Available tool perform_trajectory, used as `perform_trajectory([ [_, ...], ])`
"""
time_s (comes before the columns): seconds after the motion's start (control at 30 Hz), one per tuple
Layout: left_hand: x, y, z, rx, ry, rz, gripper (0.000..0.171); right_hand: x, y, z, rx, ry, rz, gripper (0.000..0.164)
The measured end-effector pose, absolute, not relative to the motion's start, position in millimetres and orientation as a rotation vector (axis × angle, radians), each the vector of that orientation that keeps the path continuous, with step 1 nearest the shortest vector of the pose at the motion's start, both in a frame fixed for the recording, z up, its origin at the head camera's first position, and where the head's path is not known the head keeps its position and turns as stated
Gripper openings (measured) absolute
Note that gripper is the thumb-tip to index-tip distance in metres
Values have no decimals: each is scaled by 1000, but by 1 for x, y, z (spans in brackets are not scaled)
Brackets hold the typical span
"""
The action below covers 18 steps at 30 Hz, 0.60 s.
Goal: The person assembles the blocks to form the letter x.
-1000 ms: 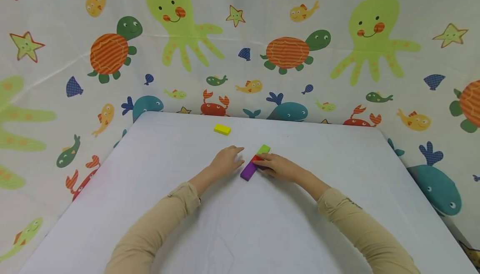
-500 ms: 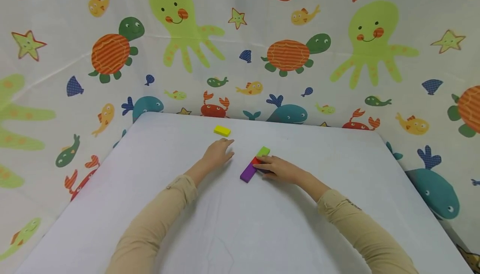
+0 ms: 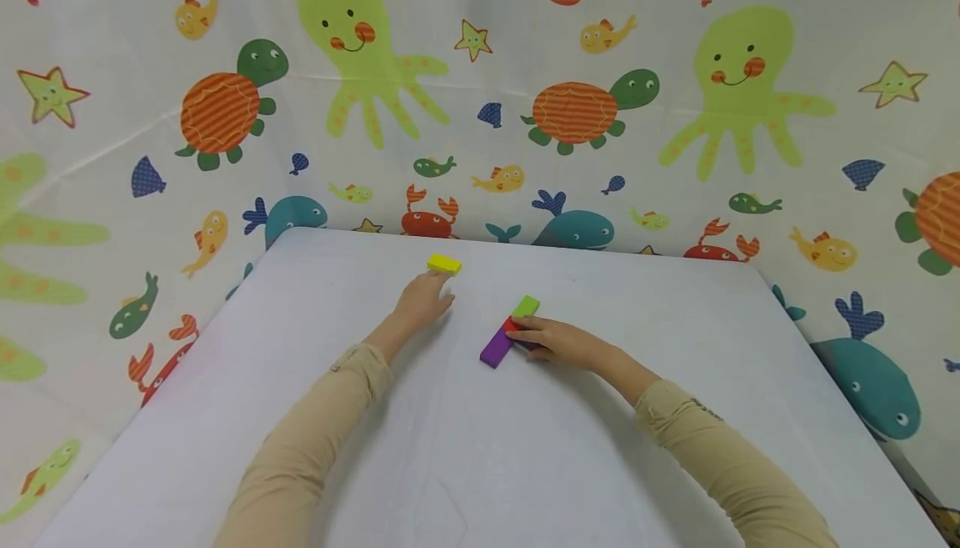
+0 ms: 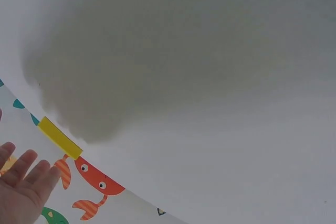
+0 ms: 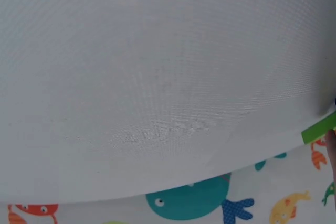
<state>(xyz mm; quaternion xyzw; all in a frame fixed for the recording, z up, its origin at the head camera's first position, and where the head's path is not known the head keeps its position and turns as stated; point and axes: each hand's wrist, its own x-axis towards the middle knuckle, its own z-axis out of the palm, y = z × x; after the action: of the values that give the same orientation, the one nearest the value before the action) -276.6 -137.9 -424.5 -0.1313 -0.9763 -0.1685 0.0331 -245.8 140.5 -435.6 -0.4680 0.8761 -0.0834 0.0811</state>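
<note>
A yellow block (image 3: 445,263) lies near the table's back edge. My left hand (image 3: 422,302) reaches to it, fingertips right at its near side; in the left wrist view the fingers (image 4: 46,179) look extended and spread. To the right, a green block (image 3: 527,306), a red block (image 3: 512,324) and a purple block (image 3: 496,347) form a slanting row. My right hand (image 3: 562,341) is at the row's right side, its fingertips over the red block. Between its fingers and thumb a dark block (image 3: 528,344) shows, mostly hidden. The green block (image 5: 319,128) also appears in the right wrist view.
A white-covered table (image 3: 450,448) carries the blocks. Behind it and along the sides hangs a curtain (image 3: 480,181) printed with sea animals. Both forearms, in beige sleeves (image 3: 300,439), extend over the table from the front.
My left hand has moved away from the row of blocks, leftward and forward, to the yellow block. My right hand and the row have stayed about where they were.
</note>
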Motion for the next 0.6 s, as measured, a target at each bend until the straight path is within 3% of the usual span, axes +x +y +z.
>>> perform_trajectory([
  [0.6, -307, -155, -417, -422, -3014, -369, 46, -245, 136, -434, -1359, 2630, -255, 43],
])
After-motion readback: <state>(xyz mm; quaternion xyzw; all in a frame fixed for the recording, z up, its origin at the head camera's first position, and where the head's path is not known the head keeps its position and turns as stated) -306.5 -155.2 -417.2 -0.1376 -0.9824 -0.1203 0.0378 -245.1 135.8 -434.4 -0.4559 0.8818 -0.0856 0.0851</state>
